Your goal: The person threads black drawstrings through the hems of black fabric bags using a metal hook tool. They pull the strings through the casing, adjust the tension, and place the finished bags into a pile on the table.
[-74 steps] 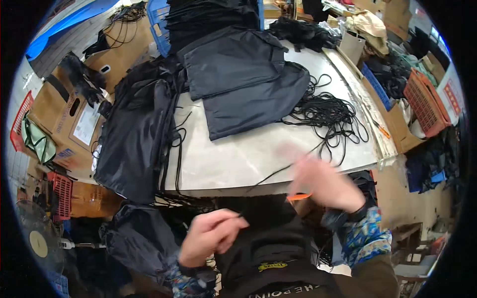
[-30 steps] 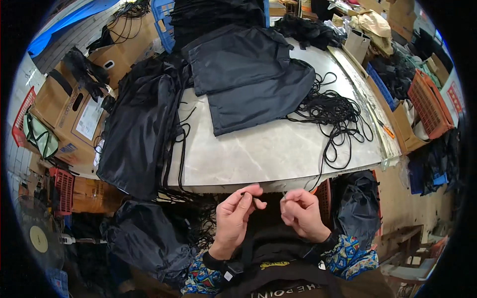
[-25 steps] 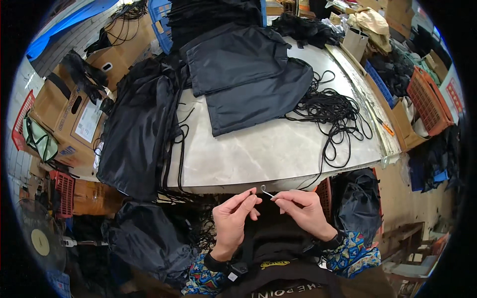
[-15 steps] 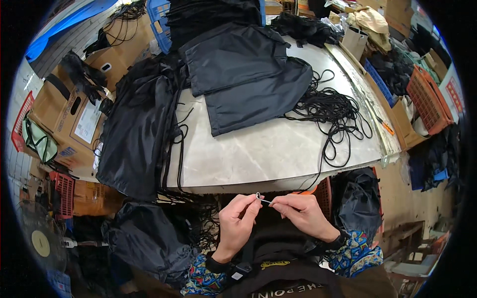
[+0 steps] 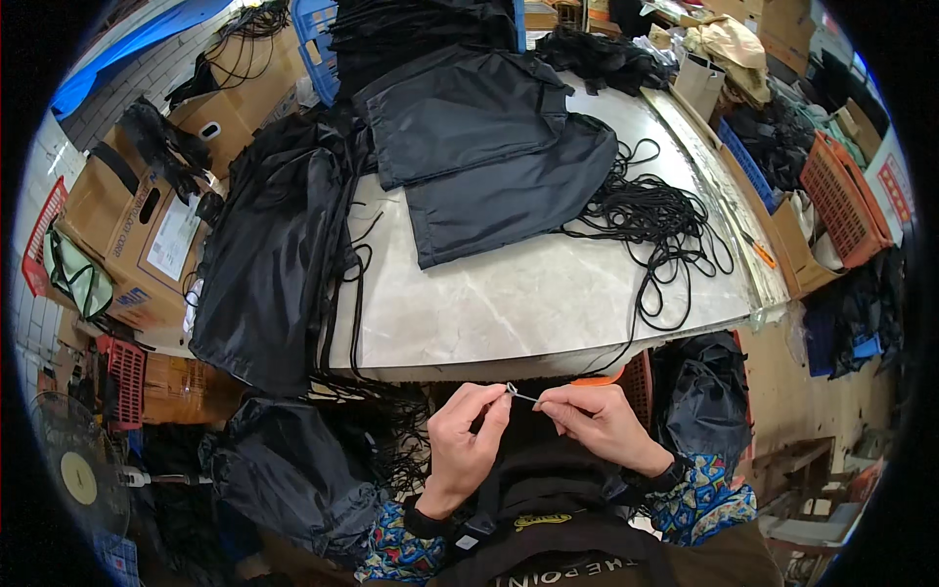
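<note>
A thin metal pin with a looped end (image 5: 524, 396) spans the gap between my hands, just in front of the table's near edge. My left hand (image 5: 458, 440) pinches it at the loop between thumb and forefinger. The fingertips of my right hand (image 5: 606, 428) are closed on its straight end; whether a cord is also between them cannot be made out. Beyond, flat black fabric bags (image 5: 509, 205) overlap on the pale table (image 5: 489, 318). A tangle of black cords (image 5: 655, 220) spreads from their right side. More black bags (image 5: 264, 264) drape over the table's left edge.
A blue crate (image 5: 315, 49) with black fabric stands at the back. Cardboard boxes (image 5: 147, 245) line the left, near a fan (image 5: 78, 479). At the right are a red basket (image 5: 846, 201) and an orange-handled tool (image 5: 759, 250). Bagged black fabric flanks me below the table.
Both hands have shifted very slightly, the right one a little to the right and down. The pin stays pinched between them.
</note>
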### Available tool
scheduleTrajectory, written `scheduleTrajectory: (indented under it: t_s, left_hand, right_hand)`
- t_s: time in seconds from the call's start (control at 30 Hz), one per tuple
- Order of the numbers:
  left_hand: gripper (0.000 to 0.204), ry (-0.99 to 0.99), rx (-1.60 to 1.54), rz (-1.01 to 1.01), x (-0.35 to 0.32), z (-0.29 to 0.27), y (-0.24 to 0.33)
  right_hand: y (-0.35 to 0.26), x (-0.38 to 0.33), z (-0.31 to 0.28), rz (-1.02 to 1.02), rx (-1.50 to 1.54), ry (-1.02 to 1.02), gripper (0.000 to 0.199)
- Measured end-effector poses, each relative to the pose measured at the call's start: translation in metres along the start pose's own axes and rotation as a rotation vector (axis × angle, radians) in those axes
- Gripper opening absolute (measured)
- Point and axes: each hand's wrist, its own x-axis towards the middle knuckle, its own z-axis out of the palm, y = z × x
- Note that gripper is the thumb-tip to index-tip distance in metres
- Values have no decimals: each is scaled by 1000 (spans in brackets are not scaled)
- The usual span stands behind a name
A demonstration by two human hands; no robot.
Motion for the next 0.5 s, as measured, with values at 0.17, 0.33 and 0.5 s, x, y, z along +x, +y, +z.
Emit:
scheduleTrajectory:
  t_s: [0.17, 0.33, 0.5]
  left_hand:
    - [17, -76, -191, -147, 0, -1, 0]
    - [24, -130, -635, -434, 1, -3, 2]
    - [19, -209, -641, -505, 9, -9, 0]
  right_hand:
    - [0, 2, -2, -85, -79, -3, 17]
    - [-2, 2, -6, -70, -110, -46, 17]
    - [-8, 0, -8, -277, -298, -35, 13]
